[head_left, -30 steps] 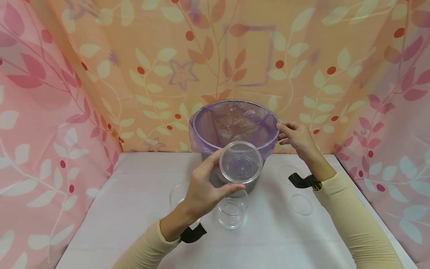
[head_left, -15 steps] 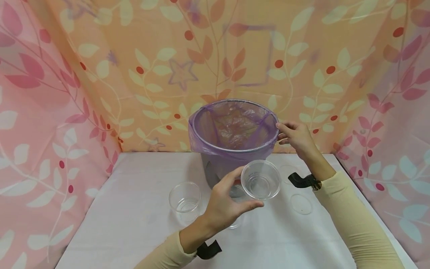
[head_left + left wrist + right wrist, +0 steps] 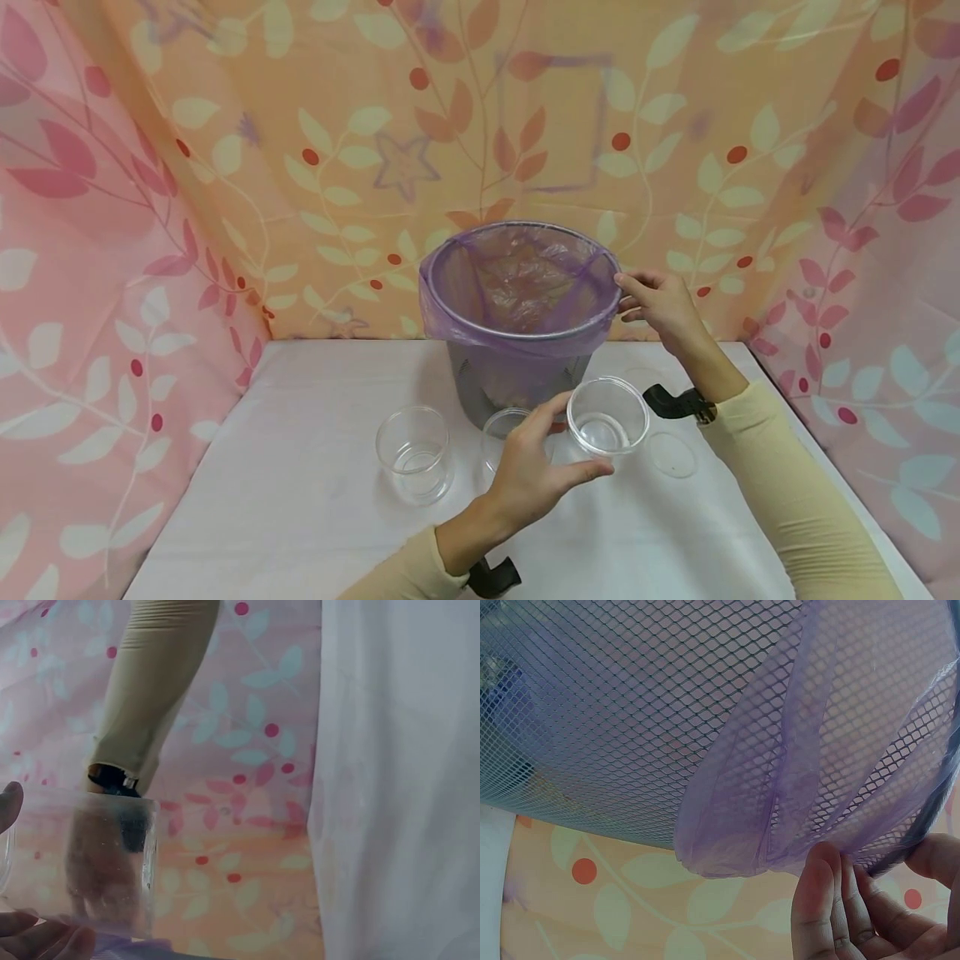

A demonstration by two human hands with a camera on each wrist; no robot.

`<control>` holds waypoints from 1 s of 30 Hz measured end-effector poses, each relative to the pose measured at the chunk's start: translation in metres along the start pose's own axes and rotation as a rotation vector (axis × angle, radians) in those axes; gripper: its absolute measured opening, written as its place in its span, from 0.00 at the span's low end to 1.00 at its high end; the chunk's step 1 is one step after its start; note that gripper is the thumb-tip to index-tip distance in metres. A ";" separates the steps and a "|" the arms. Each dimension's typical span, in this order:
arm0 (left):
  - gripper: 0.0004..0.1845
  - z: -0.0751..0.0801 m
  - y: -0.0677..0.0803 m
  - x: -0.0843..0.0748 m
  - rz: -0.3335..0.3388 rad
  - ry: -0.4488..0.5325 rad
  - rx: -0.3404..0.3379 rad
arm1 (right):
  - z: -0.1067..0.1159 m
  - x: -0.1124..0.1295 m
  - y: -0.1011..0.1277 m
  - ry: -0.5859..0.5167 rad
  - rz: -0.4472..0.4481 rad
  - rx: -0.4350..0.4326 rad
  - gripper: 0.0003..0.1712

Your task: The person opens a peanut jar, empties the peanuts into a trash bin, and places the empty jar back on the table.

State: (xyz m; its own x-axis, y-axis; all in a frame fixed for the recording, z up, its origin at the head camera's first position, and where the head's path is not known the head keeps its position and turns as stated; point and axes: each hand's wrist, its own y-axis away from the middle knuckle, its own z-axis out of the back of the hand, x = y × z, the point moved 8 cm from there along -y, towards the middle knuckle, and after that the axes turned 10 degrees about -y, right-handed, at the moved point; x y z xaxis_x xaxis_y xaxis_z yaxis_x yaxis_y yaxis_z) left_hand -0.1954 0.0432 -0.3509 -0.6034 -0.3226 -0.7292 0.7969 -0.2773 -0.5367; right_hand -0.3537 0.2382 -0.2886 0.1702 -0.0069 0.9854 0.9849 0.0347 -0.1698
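Observation:
My left hand (image 3: 525,475) grips a clear plastic cup (image 3: 609,414) above the table, thumb at its near side and fingers behind. In the left wrist view the cup (image 3: 112,862) lies across the frame with fingertips (image 3: 45,937) under it. My right hand (image 3: 663,312) holds the right rim of a grey mesh wastebasket (image 3: 480,375) lined with a purple bag (image 3: 525,287). The right wrist view has the thumb and fingers (image 3: 817,900) on either side of the rim, at the folded-over bag (image 3: 727,825). A second clear cup (image 3: 414,458) stands on the table.
Another clear cup (image 3: 501,429) stands before the wastebasket, partly hidden by the left hand. A thin clear round lid (image 3: 672,455) lies on the white tabletop (image 3: 300,500) at right; a fainter disc is behind it. Patterned cloth (image 3: 337,167) encloses the back and sides.
The left hand has carried its cup right and down from in front of the wastebasket, and the cup's tilt has changed. The right hand stays at the rim.

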 end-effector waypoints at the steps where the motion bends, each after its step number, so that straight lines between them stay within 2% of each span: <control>1: 0.41 -0.003 0.000 0.001 0.003 -0.014 0.005 | 0.000 0.000 0.000 0.007 0.002 0.000 0.15; 5: 0.40 -0.016 0.004 0.009 0.035 -0.095 0.049 | -0.002 0.000 0.001 -0.001 -0.001 0.006 0.16; 10: 0.40 -0.034 0.010 0.021 0.108 -0.135 0.111 | -0.002 0.001 0.001 0.008 0.000 0.011 0.18; 15: 0.40 -0.045 0.013 0.027 0.132 -0.131 0.116 | -0.002 0.001 0.000 0.022 -0.002 0.010 0.18; 21: 0.41 -0.057 0.017 0.035 0.177 -0.098 0.136 | -0.002 0.001 0.002 -0.016 -0.006 0.008 0.18; 27: 0.39 -0.067 0.020 0.038 0.193 -0.140 0.133 | -0.003 0.002 0.002 -0.036 -0.007 0.011 0.16; 30: 0.39 -0.073 0.023 0.040 0.196 -0.163 0.137 | -0.003 0.002 0.002 -0.002 -0.012 0.006 0.18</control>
State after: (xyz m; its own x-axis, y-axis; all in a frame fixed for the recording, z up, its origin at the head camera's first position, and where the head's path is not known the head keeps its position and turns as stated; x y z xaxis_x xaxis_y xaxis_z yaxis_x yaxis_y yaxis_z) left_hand -0.1989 0.0900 -0.4231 -0.4434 -0.5207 -0.7296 0.8943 -0.3114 -0.3213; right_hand -0.3511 0.2352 -0.2869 0.1584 -0.0055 0.9874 0.9866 0.0401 -0.1581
